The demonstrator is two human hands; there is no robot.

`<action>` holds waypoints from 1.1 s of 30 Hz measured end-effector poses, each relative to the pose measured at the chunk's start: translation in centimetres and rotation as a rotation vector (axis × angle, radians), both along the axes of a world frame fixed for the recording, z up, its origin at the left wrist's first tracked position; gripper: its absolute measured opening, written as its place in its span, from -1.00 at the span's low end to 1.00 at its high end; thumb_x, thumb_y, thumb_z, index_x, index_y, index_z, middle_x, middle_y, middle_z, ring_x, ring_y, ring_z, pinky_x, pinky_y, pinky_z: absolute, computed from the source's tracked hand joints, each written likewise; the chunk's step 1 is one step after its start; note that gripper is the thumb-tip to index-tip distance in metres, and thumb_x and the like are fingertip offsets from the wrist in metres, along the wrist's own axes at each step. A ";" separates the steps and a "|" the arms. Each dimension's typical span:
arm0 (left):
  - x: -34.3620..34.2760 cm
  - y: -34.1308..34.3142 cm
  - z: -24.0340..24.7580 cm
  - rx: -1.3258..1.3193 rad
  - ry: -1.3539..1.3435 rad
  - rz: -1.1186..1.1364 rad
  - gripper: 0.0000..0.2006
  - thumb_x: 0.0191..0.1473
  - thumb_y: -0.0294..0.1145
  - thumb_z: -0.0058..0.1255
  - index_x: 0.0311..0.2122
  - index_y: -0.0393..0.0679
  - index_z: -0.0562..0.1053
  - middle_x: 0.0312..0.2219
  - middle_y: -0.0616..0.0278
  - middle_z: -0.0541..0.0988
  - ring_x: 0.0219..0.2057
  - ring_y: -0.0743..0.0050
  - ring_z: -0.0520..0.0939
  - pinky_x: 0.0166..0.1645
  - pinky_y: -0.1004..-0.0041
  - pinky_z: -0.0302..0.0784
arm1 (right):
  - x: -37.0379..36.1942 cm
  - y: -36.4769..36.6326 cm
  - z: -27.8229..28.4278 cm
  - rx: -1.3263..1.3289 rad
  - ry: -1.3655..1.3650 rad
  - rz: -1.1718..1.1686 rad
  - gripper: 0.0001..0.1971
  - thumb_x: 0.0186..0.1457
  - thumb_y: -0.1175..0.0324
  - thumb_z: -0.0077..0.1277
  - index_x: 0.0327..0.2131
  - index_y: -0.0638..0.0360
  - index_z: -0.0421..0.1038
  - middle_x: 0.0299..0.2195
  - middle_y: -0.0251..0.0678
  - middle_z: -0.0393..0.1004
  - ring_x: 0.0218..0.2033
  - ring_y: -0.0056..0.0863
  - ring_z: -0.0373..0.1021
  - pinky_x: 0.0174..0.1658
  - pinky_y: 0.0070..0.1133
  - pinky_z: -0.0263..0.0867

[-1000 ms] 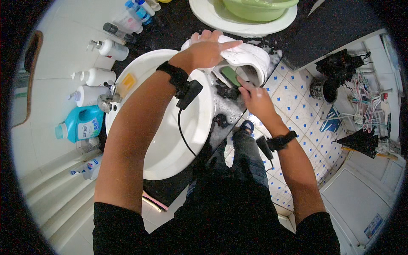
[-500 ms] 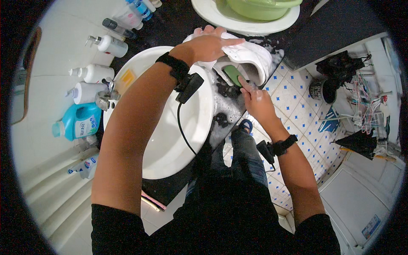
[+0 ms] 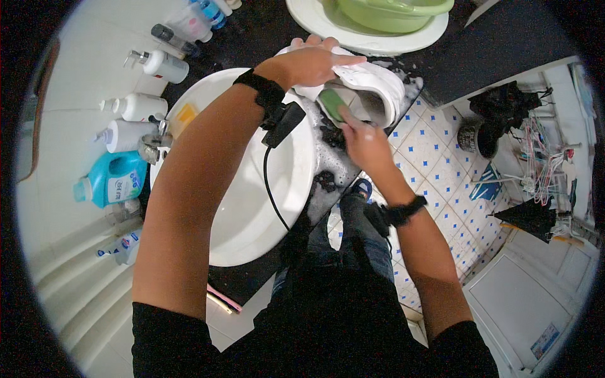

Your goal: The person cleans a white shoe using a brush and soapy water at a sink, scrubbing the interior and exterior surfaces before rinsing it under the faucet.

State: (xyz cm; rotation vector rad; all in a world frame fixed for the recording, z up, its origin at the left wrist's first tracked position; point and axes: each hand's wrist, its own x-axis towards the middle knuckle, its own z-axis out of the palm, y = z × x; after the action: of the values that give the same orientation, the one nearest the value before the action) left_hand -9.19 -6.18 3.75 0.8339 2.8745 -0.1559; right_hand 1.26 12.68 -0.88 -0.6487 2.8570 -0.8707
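I'd use short, light strokes here: my right hand (image 3: 367,143) is wrapped round the green brush (image 3: 330,103) while my left hand (image 3: 310,64), fingers spread, steadies the white fabric (image 3: 379,85) on the soapy bench (image 3: 334,152) beside the sink (image 3: 246,220).

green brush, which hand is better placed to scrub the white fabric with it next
Right, most likely: the right hand grips the green brush beside the white fabric, while the left hand rests on that fabric, apparently steadying it.
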 end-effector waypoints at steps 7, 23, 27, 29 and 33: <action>0.0 -0.3 -1.0 0.091 0.115 -0.061 -0.30 0.04 -0.32 0.00 0.20 0.71 0.06 -0.02 0.00 0.31 -0.08 -0.08 0.40 -0.05 -0.03 0.32 | -1.1 -0.1 -0.9 -0.021 0.092 0.022 -0.63 0.12 0.27 -0.09 0.04 -0.04 0.33 -0.59 0.00 0.47 -0.56 0.00 0.43 -0.43 -0.19 0.39; 0.2 -0.7 0.0 0.139 -0.042 0.007 -0.39 0.03 -0.28 -0.05 0.16 0.67 0.17 0.03 0.05 0.30 -0.03 -0.07 0.35 0.00 0.05 0.25 | 1.1 1.6 0.1 0.167 0.041 0.026 -0.57 0.12 0.27 -0.12 0.10 -0.14 0.23 -0.58 -0.02 0.47 -0.51 0.04 0.45 -0.43 -0.14 0.39; -0.4 0.8 0.5 0.124 -0.051 0.014 -0.37 0.02 -0.30 -0.04 0.16 0.67 0.16 0.09 0.04 0.26 0.00 -0.08 0.33 0.00 0.03 0.24 | -2.0 -2.5 -1.1 0.128 0.060 0.031 -0.63 0.12 0.30 -0.13 0.04 -0.07 0.28 -0.56 -0.01 0.47 -0.51 -0.01 0.46 -0.45 -0.18 0.40; 0.1 0.8 0.4 0.093 -0.054 0.013 -0.33 -0.01 -0.33 0.00 0.17 0.68 0.16 0.13 0.05 0.22 0.04 -0.09 0.30 0.01 -0.01 0.23 | -2.7 -3.4 -0.9 0.077 0.102 0.052 -0.66 0.12 0.32 -0.14 0.00 -0.05 0.32 -0.56 -0.01 0.47 -0.52 -0.01 0.46 -0.46 -0.18 0.39; 0.1 -0.1 0.3 0.126 -0.066 0.020 -0.32 -0.03 -0.35 0.02 0.16 0.69 0.16 0.10 0.08 0.25 0.06 -0.09 0.28 0.00 -0.02 0.22 | -0.6 -0.7 -0.5 0.033 0.178 0.000 -0.68 0.13 0.31 -0.13 -0.02 -0.01 0.34 -0.60 0.04 0.45 -0.55 0.01 0.45 -0.47 -0.16 0.37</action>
State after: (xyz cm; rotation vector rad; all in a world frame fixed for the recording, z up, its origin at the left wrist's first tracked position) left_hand -9.11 -6.23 4.03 0.8144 2.8541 0.0543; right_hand 0.64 11.96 -1.43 -0.7590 3.0205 -0.8014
